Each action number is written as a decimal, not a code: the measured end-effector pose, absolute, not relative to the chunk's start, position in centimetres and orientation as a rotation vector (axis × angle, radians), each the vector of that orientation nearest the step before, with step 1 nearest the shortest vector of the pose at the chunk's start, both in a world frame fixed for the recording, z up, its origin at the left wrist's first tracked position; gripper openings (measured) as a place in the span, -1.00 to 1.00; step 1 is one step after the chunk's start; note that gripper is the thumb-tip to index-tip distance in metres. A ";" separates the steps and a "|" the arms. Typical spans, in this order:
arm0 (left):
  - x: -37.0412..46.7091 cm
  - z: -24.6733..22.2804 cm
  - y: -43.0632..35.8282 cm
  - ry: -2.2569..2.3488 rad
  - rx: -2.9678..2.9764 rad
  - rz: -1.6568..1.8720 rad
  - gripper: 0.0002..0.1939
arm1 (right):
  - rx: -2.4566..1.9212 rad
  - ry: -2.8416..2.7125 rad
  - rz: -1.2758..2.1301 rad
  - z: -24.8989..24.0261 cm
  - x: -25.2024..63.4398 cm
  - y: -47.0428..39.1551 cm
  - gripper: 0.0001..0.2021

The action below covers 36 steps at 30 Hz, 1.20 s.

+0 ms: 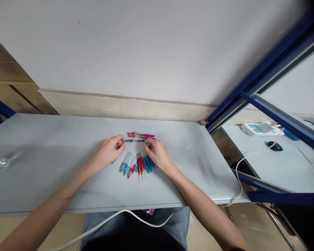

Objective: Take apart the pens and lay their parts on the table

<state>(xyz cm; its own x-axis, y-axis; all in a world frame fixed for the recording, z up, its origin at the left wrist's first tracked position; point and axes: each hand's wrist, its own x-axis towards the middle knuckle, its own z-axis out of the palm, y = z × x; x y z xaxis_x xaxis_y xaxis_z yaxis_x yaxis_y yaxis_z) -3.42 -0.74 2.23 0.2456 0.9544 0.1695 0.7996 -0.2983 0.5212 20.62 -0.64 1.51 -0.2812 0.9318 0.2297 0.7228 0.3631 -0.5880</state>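
A dark, slim pen (pixel 135 140) lies level between my two hands. My left hand (pixel 110 150) pinches its left end, and my right hand (pixel 157 152) has closed fingers at its right end. Just beyond it are pink pens (pixel 143 134). Nearer to me, pen parts fan out on the table: clear barrels with blue tips (pixel 126 163), a pink-tipped piece (pixel 131 171), red and black refills (pixel 140 164) and several blue pieces (pixel 148 164), partly beside my right hand. A small dark piece (pixel 113 161) lies below my left hand.
The grey table (pixel 54 150) meets a wall at the back. Clear plastic (pixel 2 164) lies at the left. On the right stand a blue frame (pixel 261 193), a white device (pixel 261 129) and a black mouse (pixel 275 146). A white cable (pixel 136 218) crosses my lap.
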 end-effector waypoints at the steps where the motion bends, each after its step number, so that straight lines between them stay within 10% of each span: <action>1: -3.8 2.2 -1.3 1.625 2.160 0.654 -0.94 | -1.400 -2.090 0.462 1.4 20.8 -0.4 -0.90; 36: 0.4 0.0 1.3 1.339 2.774 0.941 -0.64 | -1.079 -1.831 0.677 0.1 20.0 0.9 -0.74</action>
<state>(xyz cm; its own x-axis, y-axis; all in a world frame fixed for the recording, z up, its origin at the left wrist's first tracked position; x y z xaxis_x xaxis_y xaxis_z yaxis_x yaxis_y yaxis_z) 0.44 1.26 0.04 0.4846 0.6921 0.5350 0.7379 -0.6518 0.1749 20.01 0.88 0.10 -0.2349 0.8804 0.4119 0.4008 0.4738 -0.7842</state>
